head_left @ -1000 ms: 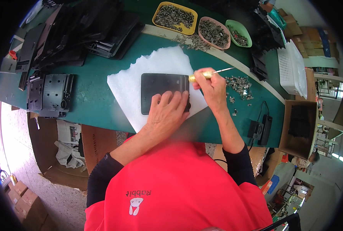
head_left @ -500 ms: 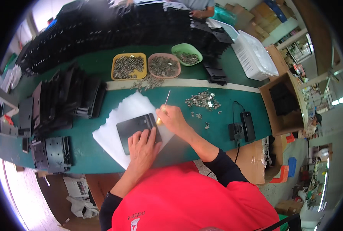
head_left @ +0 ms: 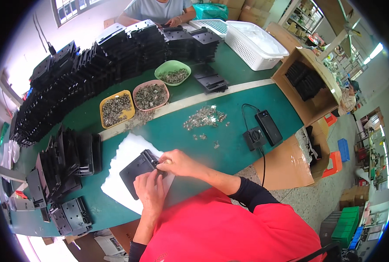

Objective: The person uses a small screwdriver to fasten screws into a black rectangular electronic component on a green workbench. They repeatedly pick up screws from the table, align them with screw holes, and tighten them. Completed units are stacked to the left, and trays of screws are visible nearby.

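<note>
**Both grips on the plate's near-right end**

Your right hand (head_left: 177, 162) pinches something small against the right corner of the black plate (head_left: 138, 171); what sits between the fingertips is too small to tell. Your left hand (head_left: 150, 191) lies flat over the plate's near edge, fingers spread, pressing it down. The plate rests on the white sheet (head_left: 123, 174), its long axis running from lower left to upper right, so most of it lies up and left of both hands. Your right hand is nearer the loose metal parts (head_left: 204, 118), which lie well apart, up and to the right. The green surface (head_left: 229, 131) between them is bare. Three bowls (head_left: 151, 95) of parts sit farther back, black stacks (head_left: 67, 161) at your left.
</note>
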Action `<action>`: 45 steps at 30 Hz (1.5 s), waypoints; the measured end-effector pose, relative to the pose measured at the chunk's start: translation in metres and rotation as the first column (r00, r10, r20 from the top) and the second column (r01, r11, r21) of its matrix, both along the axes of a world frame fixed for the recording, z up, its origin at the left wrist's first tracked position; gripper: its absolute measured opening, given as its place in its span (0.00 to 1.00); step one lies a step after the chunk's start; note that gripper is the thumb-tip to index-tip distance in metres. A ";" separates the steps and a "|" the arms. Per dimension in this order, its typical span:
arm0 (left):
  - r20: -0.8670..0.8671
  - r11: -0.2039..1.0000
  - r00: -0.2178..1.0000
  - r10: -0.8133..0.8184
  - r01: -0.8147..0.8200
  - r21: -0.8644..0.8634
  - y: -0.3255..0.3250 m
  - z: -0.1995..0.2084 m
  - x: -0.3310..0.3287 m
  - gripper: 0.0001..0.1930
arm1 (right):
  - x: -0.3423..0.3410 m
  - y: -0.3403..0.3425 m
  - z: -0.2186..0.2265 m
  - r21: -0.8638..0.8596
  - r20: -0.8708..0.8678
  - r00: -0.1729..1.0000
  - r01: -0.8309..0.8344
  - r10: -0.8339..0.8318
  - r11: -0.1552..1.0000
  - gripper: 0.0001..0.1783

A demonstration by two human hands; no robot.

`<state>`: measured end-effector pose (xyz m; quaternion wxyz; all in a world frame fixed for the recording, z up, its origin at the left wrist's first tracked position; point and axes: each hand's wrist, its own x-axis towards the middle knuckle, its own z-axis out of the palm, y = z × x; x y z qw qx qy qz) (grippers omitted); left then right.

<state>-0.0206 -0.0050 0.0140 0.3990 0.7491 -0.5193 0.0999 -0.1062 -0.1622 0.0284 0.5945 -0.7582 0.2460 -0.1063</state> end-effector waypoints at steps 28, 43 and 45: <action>0.056 0.791 0.896 -0.441 0.359 0.496 -0.396 0.037 0.012 0.57 | -0.182 -0.189 0.058 0.611 0.177 0.512 0.612 -0.841 0.501 0.14; 0.179 0.917 0.906 -0.383 0.351 0.189 -0.392 -0.016 -0.021 0.23 | -0.181 -0.263 0.069 0.067 0.310 0.555 0.798 -0.772 0.599 0.14; 0.226 0.932 0.904 -0.362 0.347 0.104 -0.388 -0.021 -0.021 0.22 | -0.164 -0.276 0.069 -0.197 0.403 0.594 0.799 -0.696 0.568 0.13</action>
